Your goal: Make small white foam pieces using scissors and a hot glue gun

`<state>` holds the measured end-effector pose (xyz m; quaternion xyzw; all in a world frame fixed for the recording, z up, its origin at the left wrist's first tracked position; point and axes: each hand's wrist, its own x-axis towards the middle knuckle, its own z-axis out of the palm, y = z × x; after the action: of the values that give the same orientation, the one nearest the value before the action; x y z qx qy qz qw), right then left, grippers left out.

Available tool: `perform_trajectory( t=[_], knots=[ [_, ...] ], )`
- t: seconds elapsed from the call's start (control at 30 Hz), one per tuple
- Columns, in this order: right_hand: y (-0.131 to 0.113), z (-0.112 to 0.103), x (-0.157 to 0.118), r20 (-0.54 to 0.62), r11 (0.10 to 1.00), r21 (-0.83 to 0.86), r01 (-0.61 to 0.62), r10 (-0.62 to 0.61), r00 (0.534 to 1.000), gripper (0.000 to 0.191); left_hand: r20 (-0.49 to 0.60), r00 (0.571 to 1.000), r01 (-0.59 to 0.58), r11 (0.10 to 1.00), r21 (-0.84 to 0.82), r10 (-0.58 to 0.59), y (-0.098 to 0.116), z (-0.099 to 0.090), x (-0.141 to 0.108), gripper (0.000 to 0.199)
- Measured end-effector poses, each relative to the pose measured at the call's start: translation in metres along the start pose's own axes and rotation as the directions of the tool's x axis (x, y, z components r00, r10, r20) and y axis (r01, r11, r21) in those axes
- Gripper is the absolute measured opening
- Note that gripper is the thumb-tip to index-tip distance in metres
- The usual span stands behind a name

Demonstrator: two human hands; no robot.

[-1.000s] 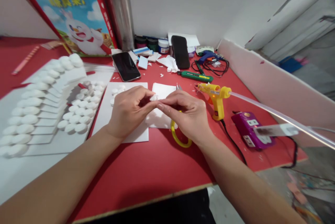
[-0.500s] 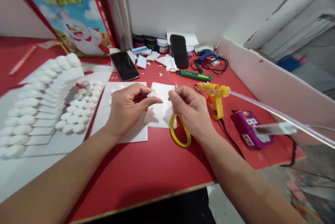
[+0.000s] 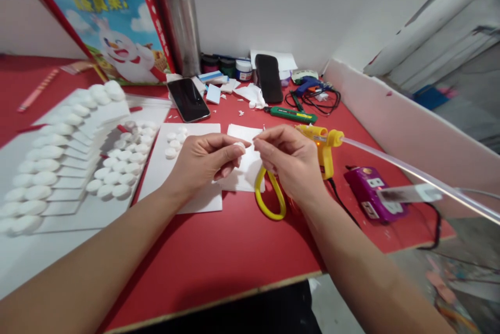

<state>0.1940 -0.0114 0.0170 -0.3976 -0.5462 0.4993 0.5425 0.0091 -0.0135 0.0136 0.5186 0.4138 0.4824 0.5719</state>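
Note:
Over the white paper stack (image 3: 242, 180), my left hand (image 3: 203, 159) pinches a small round white lump (image 3: 239, 145) between thumb and fingertips; its material is unclear. My right hand (image 3: 291, 159) is just to the right, thumb and forefinger pressed together close to the lump. Whatever those fingertips hold, if anything, is too small to name. Beneath the right hand shows a yellow loop handle (image 3: 270, 194), apparently of scissors. On a white board (image 3: 201, 203) behind my left hand lie several small white discs (image 3: 175, 141).
A yellow glue gun (image 3: 326, 154) with a long clear stick stands right, near a purple box (image 3: 371, 193). White rounded pieces form a stepped model (image 3: 47, 164) at left. Phones (image 3: 188, 99), a green cutter (image 3: 292, 114), paint jars (image 3: 244, 69) and a steel bottle (image 3: 182, 26) sit behind.
My left fingers have rolled round the white lump, which now looks rounder. My right hand has turned slightly, its fingers lying flatter. More of the small discs on the board show.

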Motion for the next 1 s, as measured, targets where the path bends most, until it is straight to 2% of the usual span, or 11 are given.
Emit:
perform_trajectory(
  t=[0.1, 0.23, 0.4, 0.6, 0.7, 0.8, 1.0],
  knots=[
    [0.000, 0.002, -0.002, 0.058, 0.999, 0.027, -0.026, 0.024, 0.998, 0.018, 0.011, 1.000, -0.023, 0.999, 0.040, 0.023, 0.001, 0.001, 0.000, 0.015],
    [-0.001, 0.004, -0.002, 0.069, 0.995, 0.072, -0.067, 0.062, 0.996, 0.016, 0.045, 0.998, -0.036, 0.998, 0.049, 0.034, -0.001, 0.001, 0.001, 0.019],
    [-0.003, 0.007, -0.003, 0.009, 0.997, 0.003, -0.073, 0.073, 0.997, 0.015, 0.075, 0.997, -0.038, 0.999, 0.033, 0.035, -0.005, -0.001, 0.002, 0.018],
    [0.002, 0.003, 0.001, -0.067, 0.996, 0.040, -0.079, 0.082, 0.994, 0.023, 0.058, 0.998, 0.040, 0.974, -0.221, -0.028, -0.010, -0.001, 0.004, 0.020],
    [0.005, 0.000, 0.002, -0.077, 0.998, 0.026, -0.061, 0.063, 0.995, 0.022, 0.074, 0.996, 0.065, 0.952, -0.298, -0.045, -0.009, -0.001, 0.006, 0.021],
    [0.006, 0.000, 0.001, -0.042, 0.997, 0.046, -0.060, 0.062, 0.997, 0.017, 0.093, 0.995, 0.071, 0.940, -0.332, -0.042, -0.007, -0.002, 0.006, 0.021],
    [0.004, 0.007, 0.001, 0.127, 0.946, 0.212, -0.245, 0.222, 0.967, 0.017, 0.145, 0.988, 0.113, 0.917, -0.384, -0.060, -0.002, -0.003, 0.005, 0.028]
  ],
)
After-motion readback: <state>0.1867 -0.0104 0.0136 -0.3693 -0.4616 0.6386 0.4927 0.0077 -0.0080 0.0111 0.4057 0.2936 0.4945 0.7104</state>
